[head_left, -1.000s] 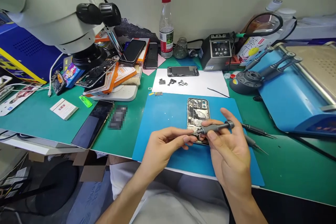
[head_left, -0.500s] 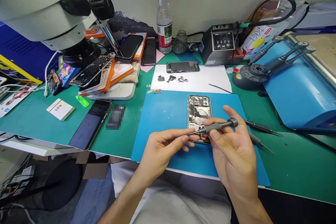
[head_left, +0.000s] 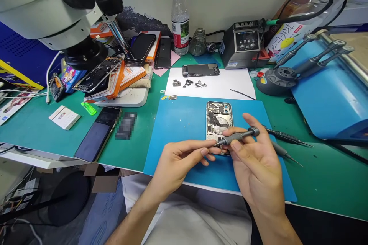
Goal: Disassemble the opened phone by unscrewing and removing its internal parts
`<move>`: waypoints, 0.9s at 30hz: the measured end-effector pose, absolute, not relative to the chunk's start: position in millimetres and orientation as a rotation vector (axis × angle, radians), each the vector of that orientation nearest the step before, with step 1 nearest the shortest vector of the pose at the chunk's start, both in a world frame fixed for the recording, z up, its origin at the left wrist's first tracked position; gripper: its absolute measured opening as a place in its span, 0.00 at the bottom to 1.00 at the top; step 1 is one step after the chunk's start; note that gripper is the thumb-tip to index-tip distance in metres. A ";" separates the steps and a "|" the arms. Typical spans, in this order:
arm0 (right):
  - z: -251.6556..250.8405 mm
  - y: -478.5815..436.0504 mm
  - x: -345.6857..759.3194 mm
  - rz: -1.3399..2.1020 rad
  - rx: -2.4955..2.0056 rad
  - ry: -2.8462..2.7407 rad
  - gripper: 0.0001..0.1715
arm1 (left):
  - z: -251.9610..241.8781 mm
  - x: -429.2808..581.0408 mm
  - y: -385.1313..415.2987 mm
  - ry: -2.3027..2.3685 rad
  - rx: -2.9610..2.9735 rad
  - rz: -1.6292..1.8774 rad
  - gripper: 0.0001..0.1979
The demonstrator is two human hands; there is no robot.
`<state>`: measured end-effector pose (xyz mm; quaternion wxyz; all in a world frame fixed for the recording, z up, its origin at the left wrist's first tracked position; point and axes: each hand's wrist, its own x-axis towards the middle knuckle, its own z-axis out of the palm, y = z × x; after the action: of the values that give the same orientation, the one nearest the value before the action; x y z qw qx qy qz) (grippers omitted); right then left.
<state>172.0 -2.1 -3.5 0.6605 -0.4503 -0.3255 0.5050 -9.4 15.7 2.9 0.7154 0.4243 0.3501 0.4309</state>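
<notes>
A dark grey precision screwdriver (head_left: 238, 136) is held level above the blue mat (head_left: 178, 122), between both hands. Its handle lies in my right hand (head_left: 258, 168), gripped between thumb and fingers, with the index finger raised near the round end cap. The thumb and index finger of my left hand (head_left: 176, 164) are pinched at the screwdriver's tip; whether a bit or screw is between them is hidden. Just behind the hands lies an opened phone (head_left: 220, 116), its circuit boards and inside showing, with its lower end partly covered by fingers.
White paper (head_left: 244, 80) bears a phone screen (head_left: 201, 69) and several small parts (head_left: 188, 83). Two more screwdrivers (head_left: 287, 138) lie right of the mat. A microscope (head_left: 86, 42) overhangs stacked phones at left; a soldering station (head_left: 241, 46) and bottle (head_left: 180, 26) stand behind.
The view has shifted slightly, so background things sit a little higher. My left fingertips look closer to the screwdriver's handle, covering more of the shaft. Both hands keep their hold.
</notes>
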 end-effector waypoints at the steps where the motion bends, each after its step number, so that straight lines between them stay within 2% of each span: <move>1: -3.5 -2.2 172.0 1.149 -1.019 -0.733 0.35 | 3.0 -9.5 15.6 0.769 0.940 0.953 0.10; 22: 3.1 -3.0 171.2 1.230 -1.082 -0.601 0.36 | 0.0 -13.2 14.1 0.755 0.960 0.874 0.11; 27: 2.8 0.7 181.3 1.155 -1.092 -0.558 0.29 | -0.2 -10.5 13.8 0.876 1.074 0.943 0.16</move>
<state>181.3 0.7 2.8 0.6657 -0.4839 -0.2473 0.5115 -10.5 13.8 -0.2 0.6689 0.4761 0.3885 0.4183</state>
